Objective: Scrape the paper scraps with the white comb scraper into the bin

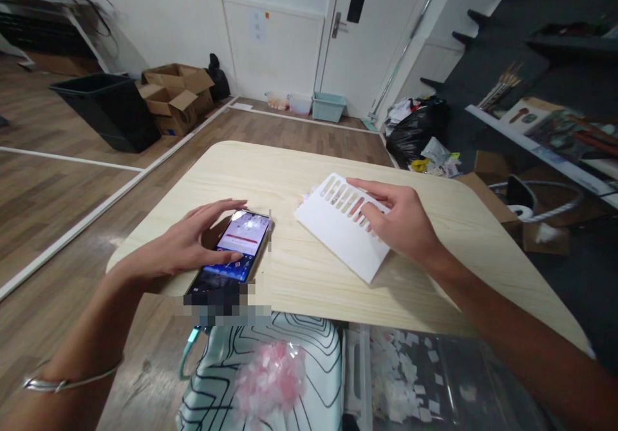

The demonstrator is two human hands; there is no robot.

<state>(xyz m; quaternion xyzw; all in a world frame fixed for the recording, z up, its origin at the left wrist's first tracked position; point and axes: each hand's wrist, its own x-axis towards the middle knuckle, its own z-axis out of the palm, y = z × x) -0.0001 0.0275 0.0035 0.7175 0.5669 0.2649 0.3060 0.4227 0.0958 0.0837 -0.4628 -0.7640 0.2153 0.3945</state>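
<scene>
At the table's left, my left hand [203, 238] has its fingers stretched out beside a smartphone [244, 241], its thumb touching the lit screen. The phone lies near the table's front edge, its lower end blurred out in blocks. My right hand [405, 221] grips a white card with a row of long rounded slots [338, 231], thumb on top near the slotted end. The card is tilted over the table, and a finger shows through a slot. Small pale pink pieces [305, 198] peek out behind its far left corner, mostly hidden.
Below the pale wooden table [261, 167], a plastic bag of pink pieces [273, 376] lies on a patterned cushion [318, 360]. Beside it is a clear bin [364, 379] with small white squares. A teal cable [186, 354] hangs by the phone. A black bin [109, 112] stands back left.
</scene>
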